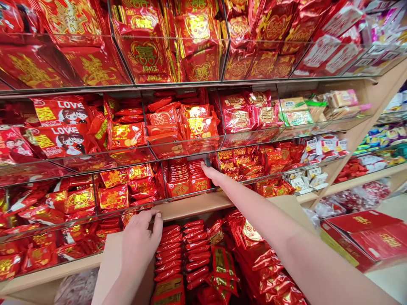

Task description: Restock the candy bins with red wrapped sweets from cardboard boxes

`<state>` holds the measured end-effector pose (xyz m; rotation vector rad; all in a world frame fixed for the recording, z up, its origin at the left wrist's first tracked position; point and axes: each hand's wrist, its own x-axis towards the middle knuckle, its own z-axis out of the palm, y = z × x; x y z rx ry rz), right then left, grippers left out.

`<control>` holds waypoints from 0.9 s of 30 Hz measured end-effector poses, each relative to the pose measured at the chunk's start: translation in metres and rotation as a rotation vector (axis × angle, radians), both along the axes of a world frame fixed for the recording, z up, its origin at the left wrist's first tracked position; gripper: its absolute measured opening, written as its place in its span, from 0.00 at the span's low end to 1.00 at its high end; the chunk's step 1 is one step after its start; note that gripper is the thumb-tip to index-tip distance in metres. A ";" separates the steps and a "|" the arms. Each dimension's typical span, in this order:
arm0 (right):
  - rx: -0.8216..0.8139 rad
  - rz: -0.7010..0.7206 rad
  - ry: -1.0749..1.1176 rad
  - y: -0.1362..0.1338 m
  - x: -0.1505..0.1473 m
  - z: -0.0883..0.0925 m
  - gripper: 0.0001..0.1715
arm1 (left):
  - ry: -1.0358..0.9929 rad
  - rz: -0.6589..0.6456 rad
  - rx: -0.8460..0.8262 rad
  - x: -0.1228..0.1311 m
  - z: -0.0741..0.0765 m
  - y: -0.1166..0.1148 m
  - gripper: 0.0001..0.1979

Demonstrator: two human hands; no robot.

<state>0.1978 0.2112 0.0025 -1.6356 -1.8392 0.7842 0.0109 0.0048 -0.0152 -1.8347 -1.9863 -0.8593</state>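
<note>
My right hand [210, 173] reaches into a low clear-fronted bin, a finger stretched out on top of the right-hand row of small red snack packets [199, 182]. Its other fingers are mostly hidden. A second row of red packets [178, 184] stands upright beside it in the same bin. Lower left, my left hand [143, 235] is closed, fingers curled by the wooden shelf edge [190, 204] and over a cardboard box flap [110, 262]; what it grips is hidden. Below and between my arms, the open box holds stacked red packets [168, 254].
Clear dividers [143, 114] split the shelves into bins of red and gold packets. Packs with LOVE printing [62, 123] lie at the left, and green and white packs [295, 110] at the right. A red carton [365, 237] stands on the floor at the right.
</note>
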 end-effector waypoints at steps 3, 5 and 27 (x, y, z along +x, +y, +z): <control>0.014 -0.028 0.098 -0.022 0.006 0.014 0.37 | 0.020 -0.019 0.054 -0.002 0.004 -0.001 0.11; 0.081 0.004 0.157 -0.045 0.017 0.023 0.33 | 0.059 -0.079 0.157 0.005 0.000 -0.007 0.09; -0.031 0.148 0.525 -0.225 0.151 -0.045 0.14 | -0.737 -0.500 -0.703 0.100 -0.125 -0.014 0.16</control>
